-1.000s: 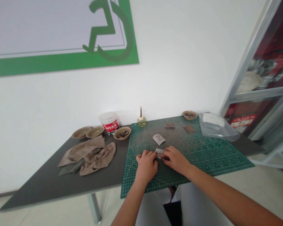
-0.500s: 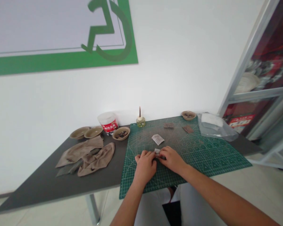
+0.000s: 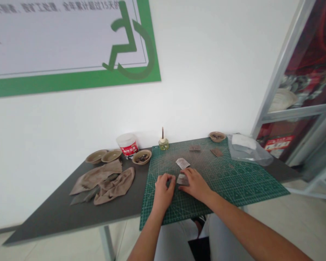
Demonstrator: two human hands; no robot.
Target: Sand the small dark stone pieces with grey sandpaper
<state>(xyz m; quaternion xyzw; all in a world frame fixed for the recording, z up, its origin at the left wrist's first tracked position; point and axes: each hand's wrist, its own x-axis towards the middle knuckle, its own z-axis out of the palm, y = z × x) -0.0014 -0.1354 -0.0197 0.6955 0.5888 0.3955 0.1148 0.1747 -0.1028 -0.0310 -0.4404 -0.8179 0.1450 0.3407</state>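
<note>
Four bowls [image 3: 96,156] [image 3: 112,156] [image 3: 141,157] [image 3: 217,136] stood on the table [image 3: 57,214]: three by its back edge on the left, one at the mat's [image 3: 233,181] far right corner. There were two cloths [image 3: 96,175] [image 3: 116,185], one tub [image 3: 127,144], one bottle [image 3: 163,144], one mat and one bag [image 3: 247,149]. Two pale slips [image 3: 182,163] [image 3: 181,179] and two brown scraps [image 3: 195,148] [image 3: 216,152] lay on the mat.

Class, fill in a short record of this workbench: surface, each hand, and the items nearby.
Surface: green gridded cutting mat on a dark grey table
Right hand: fingers resting on a small pale flat piece
Left hand: curled just left of that piece; contact unclear
Beyond the hands: second pale piece, small glass bottle
Left of mat: crumpled beige cloths, tan bowls, white tub with red label
</note>
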